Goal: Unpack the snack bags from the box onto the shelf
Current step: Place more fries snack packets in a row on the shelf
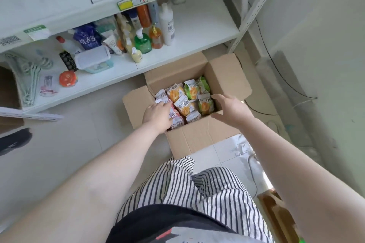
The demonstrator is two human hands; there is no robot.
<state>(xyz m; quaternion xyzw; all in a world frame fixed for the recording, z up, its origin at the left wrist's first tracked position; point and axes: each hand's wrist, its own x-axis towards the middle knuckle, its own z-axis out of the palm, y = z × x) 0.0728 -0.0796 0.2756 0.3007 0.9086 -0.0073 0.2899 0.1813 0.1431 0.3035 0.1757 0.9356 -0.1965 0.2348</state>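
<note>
An open cardboard box [199, 138] stands on the floor below the white shelf [197, 41]. Inside lie several small snack bags [184, 97], orange, green and pink. My left hand [157, 114] reaches into the box's left side, and its fingers rest on a pink-and-white snack bag [174, 118]; I cannot tell whether they grip it. My right hand [231, 107] hovers over the box's right edge, fingers spread, holding nothing. The right half of the shelf is bare.
Bottles of soap and detergent [142, 39] crowd the shelf's middle. A lidded tub [92, 59], hangers [29, 77] and small packets lie at its left. A metal upright [254, 8] and black cables stand to the right. A dark cap [13, 141] lies on the floor.
</note>
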